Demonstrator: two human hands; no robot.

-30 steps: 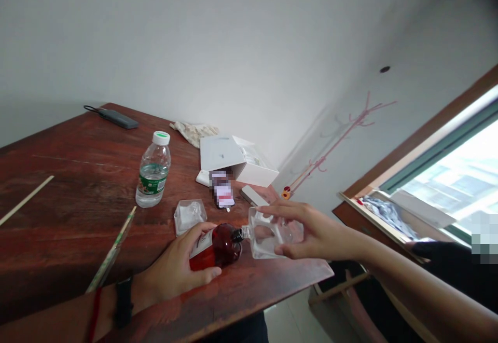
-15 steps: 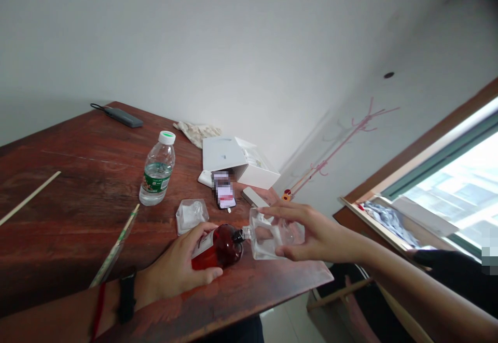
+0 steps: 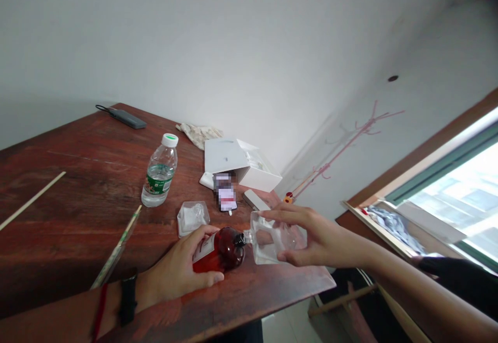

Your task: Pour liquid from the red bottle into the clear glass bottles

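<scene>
My left hand (image 3: 187, 265) is wrapped round a bottle of red liquid (image 3: 229, 249) with a pale label and a black neck, tipped over to the right. With fingers and thumb on opposite sides, my right hand (image 3: 311, 236) grips a clear square bottle (image 3: 262, 244), lying sideways. The two bottle mouths meet, or nearly so; I cannot tell whether liquid runs between them. Behind my left hand sits a clear square lid-like piece (image 3: 193, 216) on the wooden table (image 3: 97, 161).
A water bottle (image 3: 160, 172) stands upright at the left. A wrapped chopstick (image 3: 119, 247) and a bare stick (image 3: 33, 200) lie nearby. Farther back are a phone (image 3: 226, 197), a white box (image 3: 225, 153), a cloth (image 3: 200, 133) and a dark grey device (image 3: 126, 118). The table's edge runs along the front right.
Both hands keep their holds, and the bottles stay mouth to mouth. The whole view has shifted slightly, so everything appears a little lower and farther right.
</scene>
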